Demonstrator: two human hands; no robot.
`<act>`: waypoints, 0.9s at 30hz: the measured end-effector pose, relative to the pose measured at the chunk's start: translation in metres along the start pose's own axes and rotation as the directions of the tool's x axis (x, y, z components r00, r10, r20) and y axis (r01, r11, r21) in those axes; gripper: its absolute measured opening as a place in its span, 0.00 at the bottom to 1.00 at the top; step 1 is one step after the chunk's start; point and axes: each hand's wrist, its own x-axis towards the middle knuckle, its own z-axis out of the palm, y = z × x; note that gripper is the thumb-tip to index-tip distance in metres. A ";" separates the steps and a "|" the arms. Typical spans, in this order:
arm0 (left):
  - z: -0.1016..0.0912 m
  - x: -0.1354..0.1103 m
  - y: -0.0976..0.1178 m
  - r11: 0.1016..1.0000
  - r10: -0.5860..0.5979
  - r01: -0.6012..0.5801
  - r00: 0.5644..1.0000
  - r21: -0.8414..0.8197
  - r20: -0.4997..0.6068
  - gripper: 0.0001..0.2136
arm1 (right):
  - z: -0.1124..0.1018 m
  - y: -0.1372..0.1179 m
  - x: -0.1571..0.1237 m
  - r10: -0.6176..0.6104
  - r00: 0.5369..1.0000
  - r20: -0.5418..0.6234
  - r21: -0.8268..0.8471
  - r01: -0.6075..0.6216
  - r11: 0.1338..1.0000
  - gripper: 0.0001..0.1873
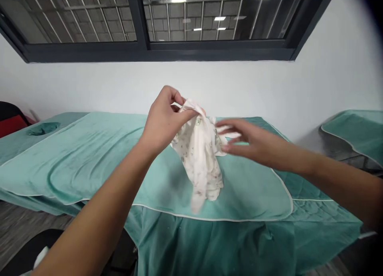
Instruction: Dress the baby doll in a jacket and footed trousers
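My left hand (164, 122) pinches the top of a small white patterned garment (200, 156) and holds it up over a teal-covered bed (89, 156). The cloth hangs down crumpled, and its lower end is blurred just above the bed cover. My right hand (248, 142) reaches in from the right with fingers stretched out, their tips at the garment's right edge. I cannot tell whether they touch it. The right hand is smeared by motion.
A white wall and a dark-framed window (143, 48) stand behind the bed. A second teal-covered bed (356, 132) is at the far right. A red and black object (10, 118) sits at the far left. Grey floor (18, 224) shows lower left.
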 end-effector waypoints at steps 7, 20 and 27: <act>0.009 0.001 0.040 0.975 0.208 -0.217 0.966 0.043 0.150 0.08 | -0.023 -0.078 0.045 -0.371 0.905 -0.207 0.066 0.391 0.918 0.12; 0.003 0.006 0.002 0.985 -0.026 0.063 0.975 -0.162 0.219 0.12 | -0.011 -0.033 0.060 -0.180 0.971 0.156 0.337 0.119 0.934 0.14; -0.005 0.010 -0.012 0.931 -0.110 0.233 0.913 -0.282 0.393 0.14 | 0.004 -0.025 0.056 -0.153 0.984 0.093 0.480 0.091 0.873 0.14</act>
